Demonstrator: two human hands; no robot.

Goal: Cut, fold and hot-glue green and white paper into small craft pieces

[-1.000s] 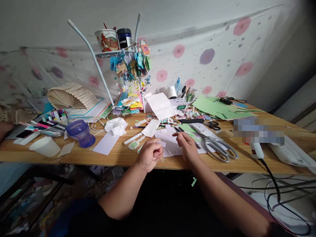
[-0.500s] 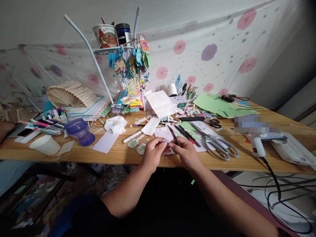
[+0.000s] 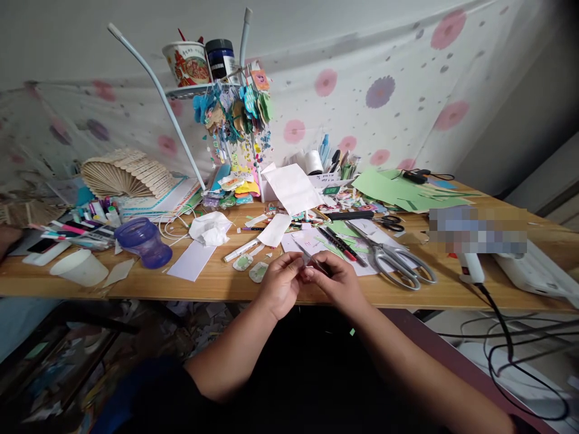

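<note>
Over the table's front edge, my left hand [image 3: 283,283] and my right hand [image 3: 340,278] meet fingertip to fingertip. The fingers of my left hand pinch a small pale piece of paper [image 3: 309,267], mostly hidden. My right hand is closed round slim, pointed metal tweezers [image 3: 304,252], which slant up and to the left between the hands. Two small pale cut-outs with green centres [image 3: 243,261] lie left of my hands, beside a white pen [image 3: 241,250]. Just beyond my fingers are a white sheet [image 3: 296,240] and several dark pens [image 3: 337,243].
Large silver-handled scissors [image 3: 398,265] lie to the right, near a white hot glue gun [image 3: 470,268] with a black cable. Leftward stand a blue translucent cup [image 3: 145,241] and a white paper cup [image 3: 80,268]. Behind is a rack [image 3: 158,84] hung with colourful pieces. Another person's hand [image 3: 8,237] shows far left.
The tweezers have tilted lower and leftward, their points now by my left fingertips. My right fingers have curled in closer to my left hand. The whole view has shifted slightly.
</note>
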